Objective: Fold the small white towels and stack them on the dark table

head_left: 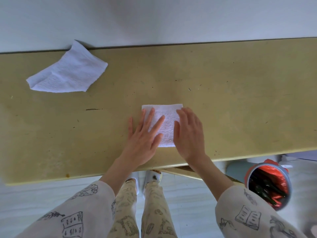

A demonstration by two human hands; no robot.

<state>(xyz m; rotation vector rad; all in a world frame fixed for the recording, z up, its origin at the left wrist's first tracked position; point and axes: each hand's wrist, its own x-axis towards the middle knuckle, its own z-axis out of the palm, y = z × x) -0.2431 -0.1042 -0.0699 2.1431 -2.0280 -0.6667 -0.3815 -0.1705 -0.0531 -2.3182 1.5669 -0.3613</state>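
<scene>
1. The folded towel (167,124) lies flat on the table (240,100), near its front edge and roughly in the middle of the view. It is a small white rectangle with straight edges and squared corners, and its surface shows a fine nubbly terry pile.
2. Your left hand (144,140) lies palm down with fingers straight and spread. The fingers rest on the left part of the folded towel; the heel of the hand and the outermost finger sit on the bare table.
3. Your right hand (188,134) is also flat, fingers straight and held close together. It covers the right edge of the folded towel, and the thumb lies on the cloth.
4. Neither hand grips anything; both rest open on the cloth.
5. A second towel (68,74) lies loose at the far left of the table, well apart from the folded one. It is white, creased, irregular in outline, with one corner lifted toward the wall (154,18).
6. The table top is a dull olive-yellow, smooth but scuffed, with dark scratches and specks.
7. The wall behind is plain and pale.
8. Your sleeves (82,208) are light fabric printed with line drawings of books and plants.
9. A round bin (269,184) stands on the floor to the right, lined with shiny red-orange film.
</scene>
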